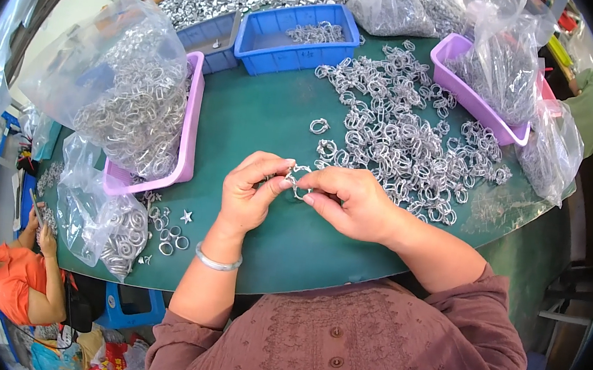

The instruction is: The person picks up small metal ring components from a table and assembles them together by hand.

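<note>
Between my fingertips, above the green tabletop [246, 118], is a small silvery metal ring-shaped piece [298, 178]. My left hand [253, 186] pinches it from the left, with thumb and forefinger closed. From the other side my right hand [352, 202] grips the same piece, fingers bent. Its finer details are too small to tell. Just beyond my right hand spreads a loose heap of similar silvery ring pieces [402, 138]. One single ring piece [319, 126] lies apart at the heap's left edge.
On the left, a pink bin [191, 123] holds a clear bag of metal pieces [138, 110]; loose rings [166, 248] lie nearby. A blue bin [292, 58] stands at the back, a purple bin [479, 96] at the right. A person in orange [27, 276] sits at the left.
</note>
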A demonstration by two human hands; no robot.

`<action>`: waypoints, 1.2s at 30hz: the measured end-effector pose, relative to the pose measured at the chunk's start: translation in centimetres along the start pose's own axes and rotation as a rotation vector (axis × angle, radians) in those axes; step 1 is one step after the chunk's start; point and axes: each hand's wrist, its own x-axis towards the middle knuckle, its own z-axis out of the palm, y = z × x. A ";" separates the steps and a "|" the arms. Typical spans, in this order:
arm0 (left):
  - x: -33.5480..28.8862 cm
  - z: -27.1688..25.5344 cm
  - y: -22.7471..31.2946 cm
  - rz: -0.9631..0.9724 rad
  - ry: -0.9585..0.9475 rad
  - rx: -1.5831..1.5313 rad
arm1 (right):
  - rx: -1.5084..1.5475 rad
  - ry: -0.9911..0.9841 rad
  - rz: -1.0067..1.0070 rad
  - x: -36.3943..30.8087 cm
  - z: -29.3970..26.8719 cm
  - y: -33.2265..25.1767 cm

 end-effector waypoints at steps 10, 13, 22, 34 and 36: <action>0.0 0.0 0.2 -0.036 0.022 -0.090 | 0.045 0.015 0.200 0.3 -1.0 -1.0; 0.5 0.6 0.4 -0.012 -0.026 -0.001 | -0.106 0.117 -0.018 0.0 -1.1 -0.3; -0.4 0.3 0.7 -0.213 -0.013 -0.074 | -0.527 0.080 -0.042 0.1 -7.4 -1.5; -0.1 0.3 -0.4 -0.210 -0.055 0.061 | -1.441 0.872 0.550 -12.2 -37.1 0.5; -0.2 0.1 -0.4 -0.220 -0.030 0.088 | -1.525 0.808 0.826 -12.3 -37.2 1.0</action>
